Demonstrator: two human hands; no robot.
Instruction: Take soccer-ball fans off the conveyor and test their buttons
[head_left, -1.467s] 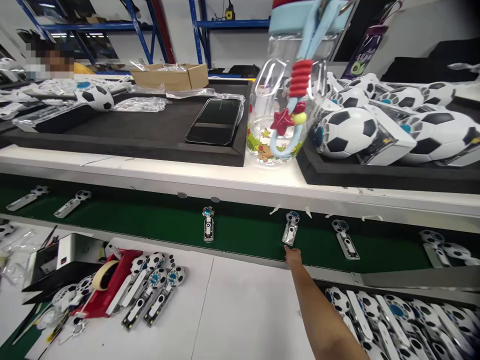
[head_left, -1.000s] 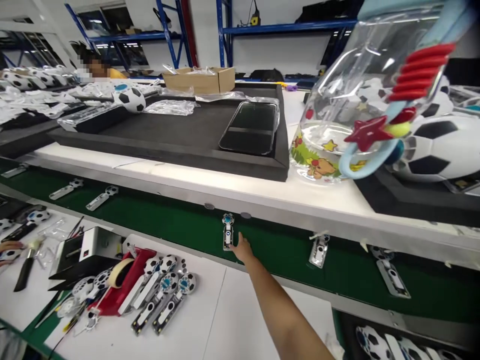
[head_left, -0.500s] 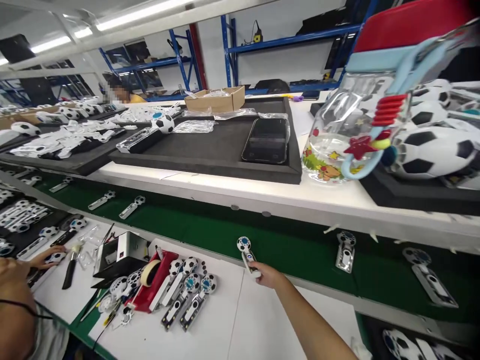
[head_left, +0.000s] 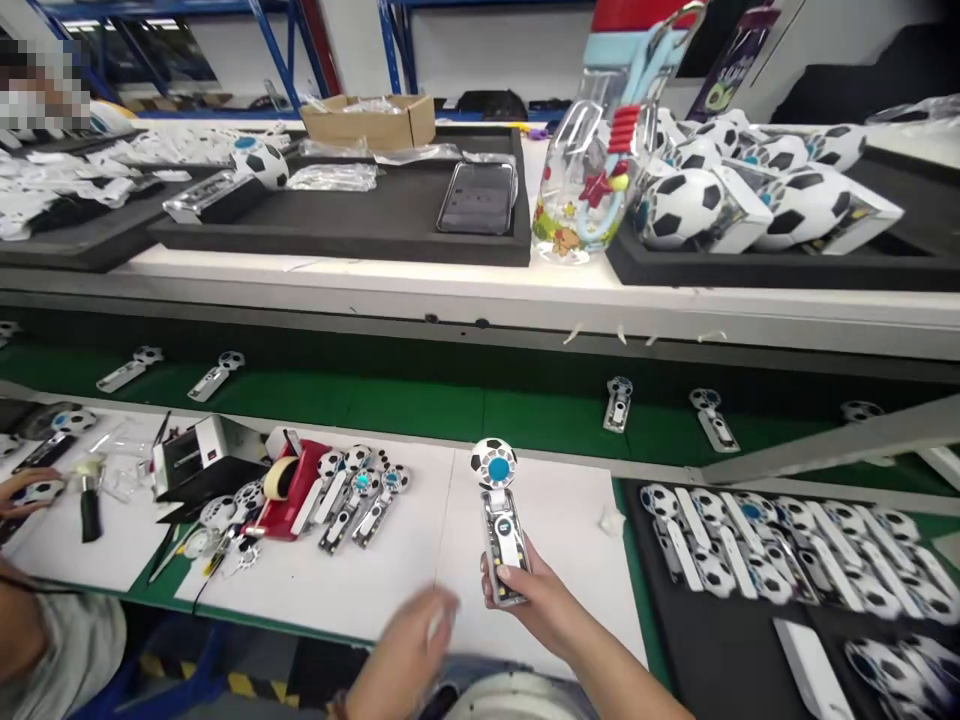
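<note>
White with black patches, a football-headed device (head_left: 504, 525) was held by the right hand (head_left: 538, 597), its fingers wrapped around the clear lower body, above the near part of the white worktop (head_left: 562, 510). The left hand (head_left: 412, 640), just to the left, was blurred; whether it was spread or closed could not be told. Because only the lower end was gripped, the round head was judged likely to be tipped if bumped sideways. By a sweep farther left, the similar devices (head_left: 373, 508) beside the red tape dispenser (head_left: 302, 502) could be scattered.
</note>
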